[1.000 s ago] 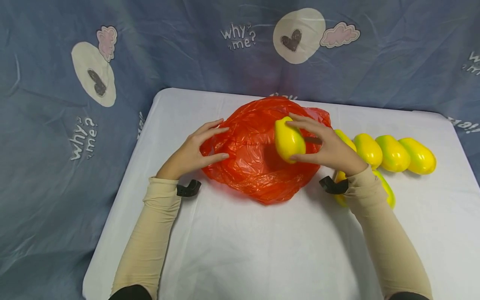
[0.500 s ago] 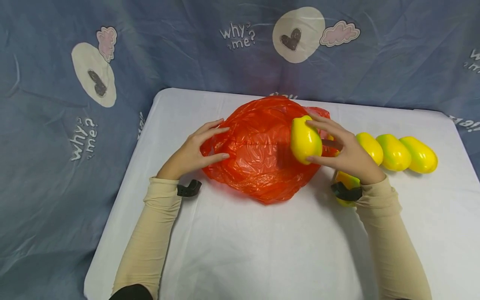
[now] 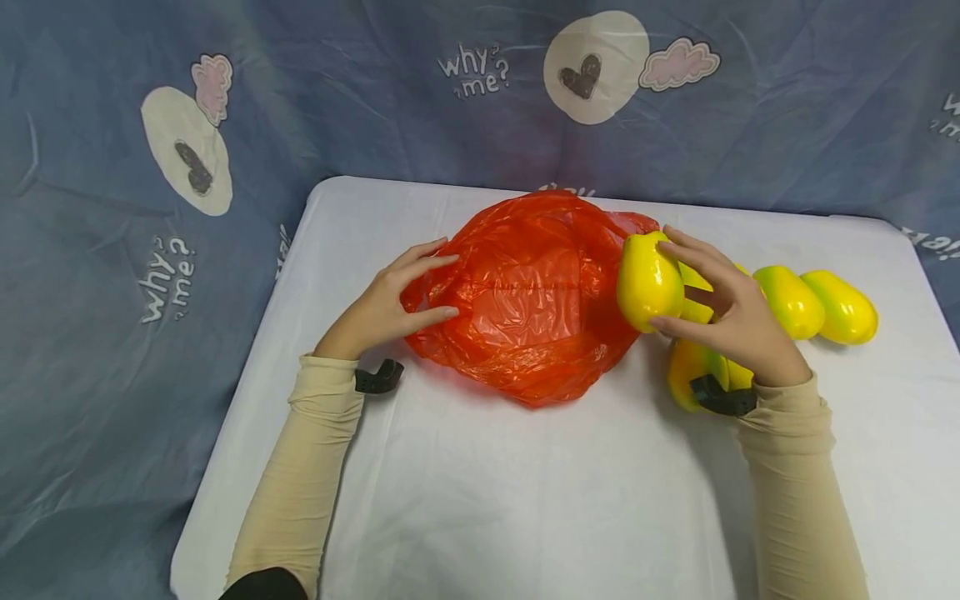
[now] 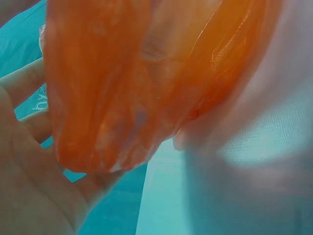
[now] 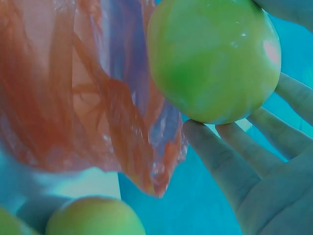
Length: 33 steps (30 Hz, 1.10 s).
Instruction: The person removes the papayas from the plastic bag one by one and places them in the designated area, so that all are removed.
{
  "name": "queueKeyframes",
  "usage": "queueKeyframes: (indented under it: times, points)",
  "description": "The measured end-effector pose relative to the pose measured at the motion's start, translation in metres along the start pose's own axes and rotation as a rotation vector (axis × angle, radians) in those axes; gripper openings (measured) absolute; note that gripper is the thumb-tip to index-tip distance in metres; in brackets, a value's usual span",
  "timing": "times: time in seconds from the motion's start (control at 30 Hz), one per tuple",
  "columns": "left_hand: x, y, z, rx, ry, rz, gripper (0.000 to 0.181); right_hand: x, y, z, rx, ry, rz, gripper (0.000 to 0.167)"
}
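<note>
My right hand [image 3: 742, 317] holds a shiny yellow mango [image 3: 649, 283] between thumb and fingertips, above the right edge of a red plastic bag [image 3: 517, 325]. In the right wrist view that mango [image 5: 212, 61] shows a green patch, with the fingers spread below and beside it. The bag stands wide open in the middle of the table, its mouth facing up. My left hand [image 3: 378, 304] is at the bag's left rim, fingers extended and thumb apart. In the left wrist view, the bag's film [image 4: 102, 112] covers the fingertips.
Several more yellow mangoes, such as the one at far right [image 3: 840, 308] and one near the wrist [image 3: 692, 371], lie right of the bag, partly hidden by the right hand. A white cloth covers the table [image 3: 525, 500]. A blue printed curtain [image 3: 360, 92] hangs behind.
My right hand has moved right with the mango, from over the middle of the bag to its right edge. The left hand and the bag have stayed nearly still.
</note>
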<state>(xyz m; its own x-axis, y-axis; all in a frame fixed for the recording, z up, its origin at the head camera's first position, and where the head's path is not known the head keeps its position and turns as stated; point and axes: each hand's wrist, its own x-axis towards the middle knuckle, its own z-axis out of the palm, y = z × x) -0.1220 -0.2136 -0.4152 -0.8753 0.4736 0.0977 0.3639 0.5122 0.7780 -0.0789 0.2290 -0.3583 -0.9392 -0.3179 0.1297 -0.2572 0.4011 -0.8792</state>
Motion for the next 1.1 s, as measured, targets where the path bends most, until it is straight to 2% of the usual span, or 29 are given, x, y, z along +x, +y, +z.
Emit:
queueKeyframes:
  times: [0.57, 0.87, 1.1]
  points:
    - [-0.001, -0.001, 0.001, 0.005, 0.008, 0.017, 0.070, -0.027, 0.019, -0.016, 0.165, 0.075, -0.037, 0.082]
    - [0.000, 0.001, 0.001, 0.008, 0.003, 0.009, 0.070, -0.036, 0.020, -0.028, 0.234, 0.132, -0.015, 0.078]
    - [0.000, 0.002, 0.001, 0.013, -0.006, 0.002, 0.070, -0.048, 0.025, -0.042, 0.225, 0.169, 0.022, 0.077]
